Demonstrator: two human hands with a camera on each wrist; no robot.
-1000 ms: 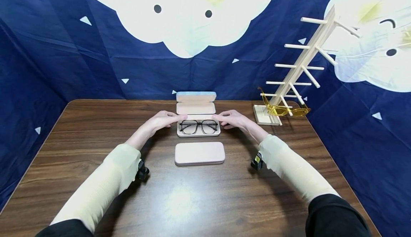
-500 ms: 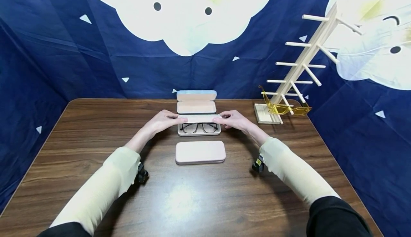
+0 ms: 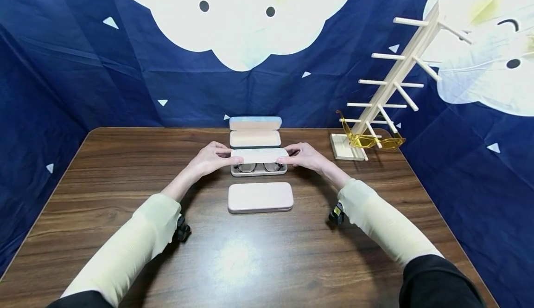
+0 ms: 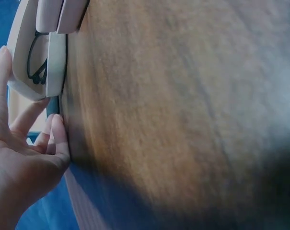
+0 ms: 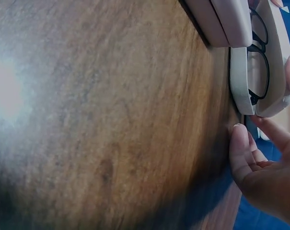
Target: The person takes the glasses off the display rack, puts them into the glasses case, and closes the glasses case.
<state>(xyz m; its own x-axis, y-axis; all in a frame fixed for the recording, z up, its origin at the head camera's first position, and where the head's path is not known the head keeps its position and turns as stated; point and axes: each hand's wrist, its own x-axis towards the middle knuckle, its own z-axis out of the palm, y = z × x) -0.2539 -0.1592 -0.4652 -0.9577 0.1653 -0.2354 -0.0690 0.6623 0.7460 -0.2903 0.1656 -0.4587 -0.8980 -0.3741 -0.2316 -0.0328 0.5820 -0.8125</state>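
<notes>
A white glasses case (image 3: 259, 155) lies in the middle of the table with its lid tilted partly down. Inside it sits a pair of black-framed glasses (image 5: 268, 72), its upper part hidden by the lid in the head view. At the case's left end my left hand (image 3: 212, 158) holds the lid, thumb on its outer face and index finger by the rear corner. My right hand (image 3: 306, 155) grips the opposite end in the same way. The other fingers of both hands are bent near the table top.
A closed pink glasses case (image 3: 260, 197) lies just in front. Behind stands an open case (image 3: 255, 138) with a blue lid edge. At the back right, a wooden peg rack (image 3: 385, 85) carries yellow glasses (image 3: 363, 142). A blue cloth (image 3: 125, 90) hangs behind the table.
The white case's lid has swung forward and down over the black glasses, with both thumbs moving along on it. The other cases and the rack have stayed put.
</notes>
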